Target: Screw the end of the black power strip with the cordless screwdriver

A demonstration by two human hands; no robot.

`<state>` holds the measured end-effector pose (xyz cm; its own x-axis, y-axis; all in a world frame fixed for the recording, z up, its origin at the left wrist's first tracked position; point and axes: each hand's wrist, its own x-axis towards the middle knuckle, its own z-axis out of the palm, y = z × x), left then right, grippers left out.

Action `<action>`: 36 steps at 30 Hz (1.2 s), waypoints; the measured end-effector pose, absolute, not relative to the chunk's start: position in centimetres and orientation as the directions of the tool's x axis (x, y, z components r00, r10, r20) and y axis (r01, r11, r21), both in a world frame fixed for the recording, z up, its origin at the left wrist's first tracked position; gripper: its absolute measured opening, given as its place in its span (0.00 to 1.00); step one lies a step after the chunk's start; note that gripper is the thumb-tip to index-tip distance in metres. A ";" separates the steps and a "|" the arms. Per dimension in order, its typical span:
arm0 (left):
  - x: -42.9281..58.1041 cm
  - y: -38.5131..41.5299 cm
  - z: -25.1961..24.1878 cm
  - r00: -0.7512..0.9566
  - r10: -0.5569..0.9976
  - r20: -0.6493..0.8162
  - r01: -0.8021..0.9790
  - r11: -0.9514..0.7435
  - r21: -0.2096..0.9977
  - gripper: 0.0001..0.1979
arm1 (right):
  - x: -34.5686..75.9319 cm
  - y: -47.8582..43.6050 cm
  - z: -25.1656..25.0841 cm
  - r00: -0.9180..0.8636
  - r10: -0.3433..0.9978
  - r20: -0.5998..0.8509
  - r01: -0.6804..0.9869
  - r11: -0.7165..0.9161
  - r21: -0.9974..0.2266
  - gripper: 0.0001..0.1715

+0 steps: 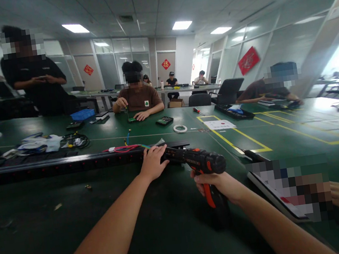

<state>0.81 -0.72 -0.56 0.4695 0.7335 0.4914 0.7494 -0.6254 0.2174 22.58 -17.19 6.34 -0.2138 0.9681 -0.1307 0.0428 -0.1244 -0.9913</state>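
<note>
A long black rail (67, 165) stretches across the green table from the left edge to the middle. My left hand (154, 163) grips the rail near its right end, fingers over the top and thumb on the near side. In my right hand (217, 183) is a black and orange cordless drill (204, 162), its handle wrapped by my fingers. The drill points left at the rail's end, close to my left fingers; its tip is hidden there. Red and blue wires (125, 148) with a white connector lie along the rail's far side.
Beyond the rail are tangled cables (75, 140), a blue basket (82, 115), a white tape roll (180, 129) and a black tray (233, 111). At right, another person's hand (317, 188) is over a notebook (280, 195). A person (136, 96) works opposite.
</note>
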 end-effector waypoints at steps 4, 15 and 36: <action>0.8 -0.8 -0.5 0.471 0.726 0.501 0.745 -0.632 0.216 0.32 | 22.7 -17.0 6.2 -0.227 0.965 -0.133 0.040 -0.127 -0.991 0.13; 0.7 -0.6 -0.7 0.472 0.725 0.502 0.746 -0.632 0.211 0.32 | 22.8 -16.7 5.7 -0.220 0.967 -0.131 0.050 -0.123 -0.991 0.14; 0.5 -0.8 -0.6 0.471 0.719 0.511 0.731 -0.642 0.231 0.32 | 22.4 -17.2 6.3 -0.203 0.972 -0.118 0.059 -0.108 -0.992 0.12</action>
